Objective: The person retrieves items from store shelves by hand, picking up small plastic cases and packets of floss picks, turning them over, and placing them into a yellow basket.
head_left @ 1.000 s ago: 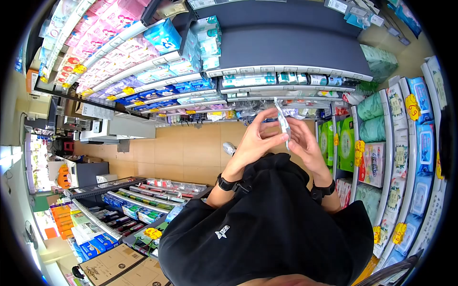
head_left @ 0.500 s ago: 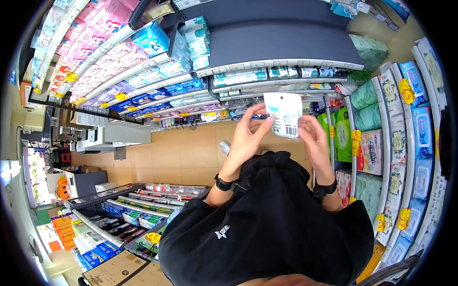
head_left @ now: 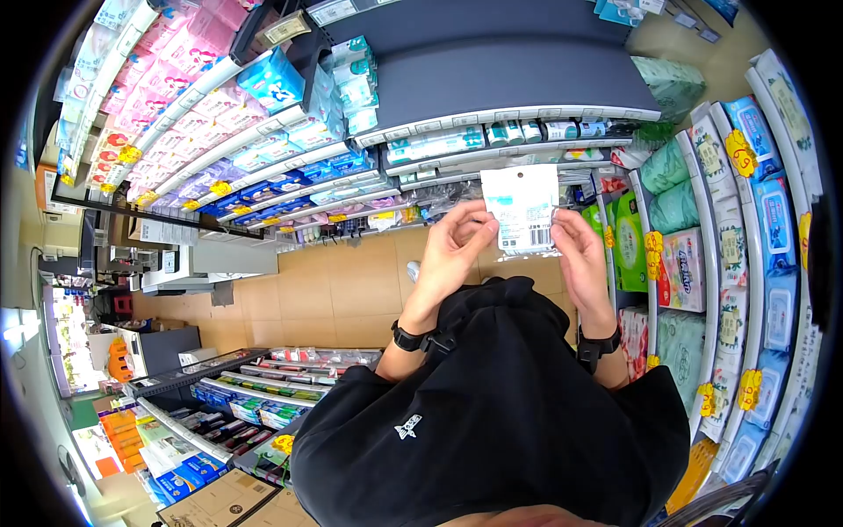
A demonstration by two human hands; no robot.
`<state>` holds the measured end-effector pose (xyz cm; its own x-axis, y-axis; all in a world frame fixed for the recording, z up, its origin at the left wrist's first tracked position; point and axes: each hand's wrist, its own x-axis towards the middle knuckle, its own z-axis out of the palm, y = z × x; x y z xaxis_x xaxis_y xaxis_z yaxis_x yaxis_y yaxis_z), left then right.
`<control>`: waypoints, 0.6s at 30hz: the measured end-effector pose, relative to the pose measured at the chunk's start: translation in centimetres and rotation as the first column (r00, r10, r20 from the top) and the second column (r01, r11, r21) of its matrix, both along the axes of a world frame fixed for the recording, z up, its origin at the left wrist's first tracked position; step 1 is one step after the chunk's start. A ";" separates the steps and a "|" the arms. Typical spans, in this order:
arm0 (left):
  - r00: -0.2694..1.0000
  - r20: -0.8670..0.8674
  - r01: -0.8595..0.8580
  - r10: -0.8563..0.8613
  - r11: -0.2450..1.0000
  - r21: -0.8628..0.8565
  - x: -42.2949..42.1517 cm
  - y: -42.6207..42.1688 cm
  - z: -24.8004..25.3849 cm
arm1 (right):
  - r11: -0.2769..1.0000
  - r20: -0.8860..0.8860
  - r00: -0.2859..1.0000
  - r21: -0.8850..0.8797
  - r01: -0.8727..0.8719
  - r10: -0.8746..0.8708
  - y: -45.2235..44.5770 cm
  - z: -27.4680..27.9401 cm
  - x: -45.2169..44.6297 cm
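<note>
Right of the frame's centre, the left hand (head_left: pixel 458 248) and right hand (head_left: pixel 580 256) face each other, fingers (head_left: pixel 464 216) curled in a pinch, forearms (head_left: pixel 400 361) pointing up-frame

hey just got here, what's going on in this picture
A person in a black top stands among store shelves, holding up a white packet between both hands. The left hand grips its left edge and the right hand its right edge. The packet's barcode faces the camera. Pink packs sit on the shelves to the left, and green packs to the right.
</note>
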<state>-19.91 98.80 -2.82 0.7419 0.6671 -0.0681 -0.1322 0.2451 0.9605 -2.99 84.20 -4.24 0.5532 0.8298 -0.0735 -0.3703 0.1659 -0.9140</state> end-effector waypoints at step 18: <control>0.999 -0.043 0.012 -0.011 1.000 0.026 0.0 0.1 0.8 | 0.998 -0.008 0.999 -0.047 0.043 -0.044 0.2 0.0 0.3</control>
